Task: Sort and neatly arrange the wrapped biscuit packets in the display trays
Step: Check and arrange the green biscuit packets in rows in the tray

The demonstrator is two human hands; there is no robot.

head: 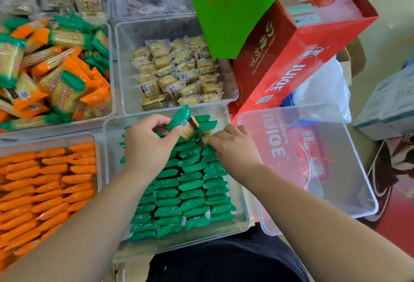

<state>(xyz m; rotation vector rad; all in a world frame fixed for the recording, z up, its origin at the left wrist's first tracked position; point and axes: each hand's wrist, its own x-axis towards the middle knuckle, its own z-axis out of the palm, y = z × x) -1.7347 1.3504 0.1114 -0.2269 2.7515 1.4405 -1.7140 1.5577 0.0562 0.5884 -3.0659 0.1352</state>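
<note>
A clear tray (243, 219) in front of me holds neat rows of green biscuit packets (190, 192). My left hand (147, 143) grips one green packet (184, 121) above the far end of those rows. My right hand (233, 145) pinches another green packet (206, 135) at the top of the right row. At the left, a tray (99, 147) holds stacked orange packets (44, 181). Behind it a tray (112, 107) carries a loose mixed heap of orange and green packets (56, 69).
A clear tray (230, 84) of small yellow wrapped cakes (177, 73) sits behind the green tray. An empty clear tray (358, 192) stands at the right over a red box. A red juice carton (302, 42) and a green bag (242, 2) rise at the back right.
</note>
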